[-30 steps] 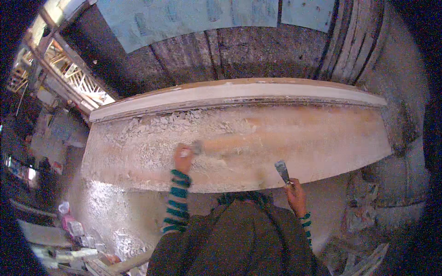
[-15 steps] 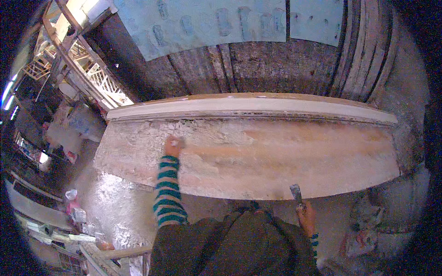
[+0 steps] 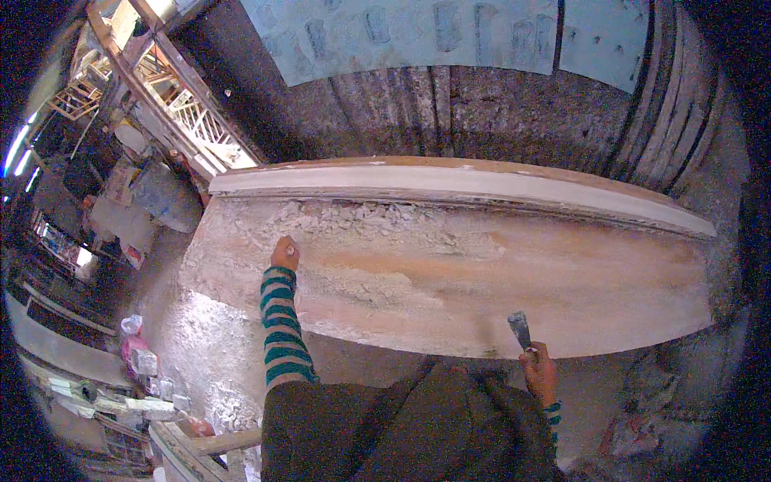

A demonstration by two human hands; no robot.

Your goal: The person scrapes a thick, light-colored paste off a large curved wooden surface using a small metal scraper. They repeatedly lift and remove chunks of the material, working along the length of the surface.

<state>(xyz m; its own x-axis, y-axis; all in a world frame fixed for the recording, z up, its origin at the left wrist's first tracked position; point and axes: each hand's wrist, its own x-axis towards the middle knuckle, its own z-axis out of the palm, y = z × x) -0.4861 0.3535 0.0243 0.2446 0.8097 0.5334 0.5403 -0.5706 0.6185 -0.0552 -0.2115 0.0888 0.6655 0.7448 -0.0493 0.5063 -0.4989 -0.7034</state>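
Observation:
My right hand (image 3: 540, 374) grips a putty knife (image 3: 520, 328) upright, its flat grey blade pointing away from me over the near edge of a dusty wooden board (image 3: 626, 273). Over the left part of that board, my left hand (image 3: 285, 252) is closed; a small pale bit shows at its fingers, too small to name. Crumbly grey-white filler (image 3: 361, 221) lies in clumps along the board's far side, just beyond my left hand. Thinner smears and dust cover the rest, with bare orange-brown wood showing through.
A raised white moulding (image 3: 450, 178) runs along the board's far edge. Behind it stand dark weathered planks and a pale blue panel (image 3: 450, 32). To the left are a blue-grey drum (image 3: 165, 197), a wooden frame (image 3: 189, 446) and pale powder on the floor (image 3: 209, 337).
My left hand has moved a little left and toward me from the clumps, and its motion blur is gone. The view has shifted slightly. My right hand still holds the putty knife.

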